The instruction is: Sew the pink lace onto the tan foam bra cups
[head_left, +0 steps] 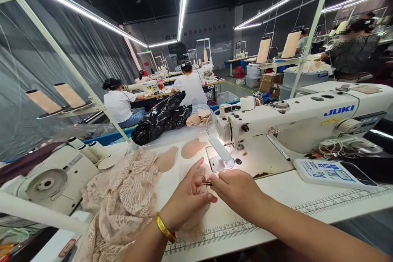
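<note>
My left hand (184, 196), with a gold bangle (164, 228) at the wrist, is closed on a piece of beige lace fabric (195, 221) that hangs down over the table's front part. Close against it, my right hand (239, 192) is closed around a small metal tool (208, 183); only a short dark tip shows, so its kind is hidden. Both hands are just in front of the needle area of a white sewing machine (294, 114). A heap of beige lace (129, 196) lies left of my left hand. Two flat beige cut pieces (193, 148) rest beyond the hands.
A ruler strip (239, 226) runs along the table's front edge. On the right lie a white box-like pack (333, 172) and a pen (278, 147). Black plastic bags (162, 116) stand behind. Another machine (50, 180) is at left. Several people work at tables farther off.
</note>
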`<state>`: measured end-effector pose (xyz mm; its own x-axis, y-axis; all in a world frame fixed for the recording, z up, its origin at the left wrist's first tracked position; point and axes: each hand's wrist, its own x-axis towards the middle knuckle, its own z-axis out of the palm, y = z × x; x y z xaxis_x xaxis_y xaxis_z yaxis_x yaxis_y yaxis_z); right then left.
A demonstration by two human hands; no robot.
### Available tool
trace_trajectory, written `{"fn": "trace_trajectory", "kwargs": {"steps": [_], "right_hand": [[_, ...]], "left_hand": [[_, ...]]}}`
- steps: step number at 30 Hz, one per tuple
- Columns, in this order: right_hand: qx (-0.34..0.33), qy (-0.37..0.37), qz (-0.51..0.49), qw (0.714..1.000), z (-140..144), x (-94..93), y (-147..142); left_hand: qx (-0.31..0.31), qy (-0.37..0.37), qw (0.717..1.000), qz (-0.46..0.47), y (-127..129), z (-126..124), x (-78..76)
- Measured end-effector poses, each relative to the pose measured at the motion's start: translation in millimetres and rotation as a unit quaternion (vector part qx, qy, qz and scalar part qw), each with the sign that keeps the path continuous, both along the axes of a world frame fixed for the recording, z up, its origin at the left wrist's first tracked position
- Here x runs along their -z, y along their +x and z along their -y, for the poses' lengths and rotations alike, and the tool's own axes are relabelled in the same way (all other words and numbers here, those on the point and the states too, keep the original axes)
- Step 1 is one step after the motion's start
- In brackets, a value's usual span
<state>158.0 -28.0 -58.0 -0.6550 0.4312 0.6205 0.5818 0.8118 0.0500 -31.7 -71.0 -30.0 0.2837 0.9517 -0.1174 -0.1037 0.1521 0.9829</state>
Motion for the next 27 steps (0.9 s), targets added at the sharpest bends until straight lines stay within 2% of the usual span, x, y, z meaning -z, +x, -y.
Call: {"fn": "trace_trajectory", "kwargs": {"steps": [2,3,5,6,8,9,10,11,14,17,19,21,22,23,24,26,27], "right_hand": [[0.011,-0.030,0.004,0.999,0,-2.3,3],[0.022,-0.050,0.005,0.998,0,-3.2,9],[0.055,-0.095,0.012,0.994,-6,-2.7,29],[0.076,-0.113,0.019,0.991,-10,-0.9,43],[0.121,-0.124,0.046,0.984,-21,5.3,74],[0.147,-0.117,0.065,0.980,-27,8.9,88],[0.168,-0.105,0.085,0.976,-31,12.1,99],[0.183,-0.090,0.096,0.974,-35,14.3,107],[0.160,-0.091,0.067,0.981,-35,13.6,107],[0.055,-0.204,-0.009,0.977,-20,4.8,83],[-0.003,-0.275,-0.050,0.960,-10,0.3,66],[-0.031,-0.339,-0.099,0.935,-4,-0.2,52],[-0.040,-0.389,-0.131,0.911,-3,1.0,46],[-0.053,-0.455,-0.171,0.872,-3,2.8,41],[-0.073,-0.533,-0.214,0.815,-5,4.9,37],[-0.123,-0.677,-0.301,0.660,-10,8.5,29],[-0.146,-0.722,-0.336,0.587,-13,9.6,26]], "left_hand": [[0.026,-0.010,0.998,-0.059,-9,1,-7.7],[0.037,-0.010,0.992,-0.117,-18,3,-14.8],[0.018,0.024,0.960,-0.280,-46,6,-34.2],[-0.044,0.072,0.921,-0.380,-63,8,-44.6],[-0.215,0.202,0.800,-0.522,-92,10,-60.8],[-0.259,0.254,0.746,-0.559,-101,11,-64.2],[-0.276,0.294,0.711,-0.576,-106,10,-63.7],[-0.262,0.322,0.700,-0.581,-104,9,-59.1],[-0.132,0.353,0.726,-0.575,-76,-1,-29.2],[-0.041,0.326,0.709,-0.624,-38,-17,-2.9],[-0.022,0.310,0.694,-0.649,-24,-25,-0.3],[-0.025,0.335,0.699,-0.631,-19,-30,-8.1],[-0.031,0.363,0.706,-0.607,-19,-30,-13.7],[-0.037,0.395,0.711,-0.581,-20,-30,-18.9],[-0.039,0.428,0.713,-0.554,-21,-28,-22.7],[-0.027,0.495,0.701,-0.513,-22,-23,-23.6],[-0.014,0.525,0.690,-0.498,-21,-19,-20.1]]}}
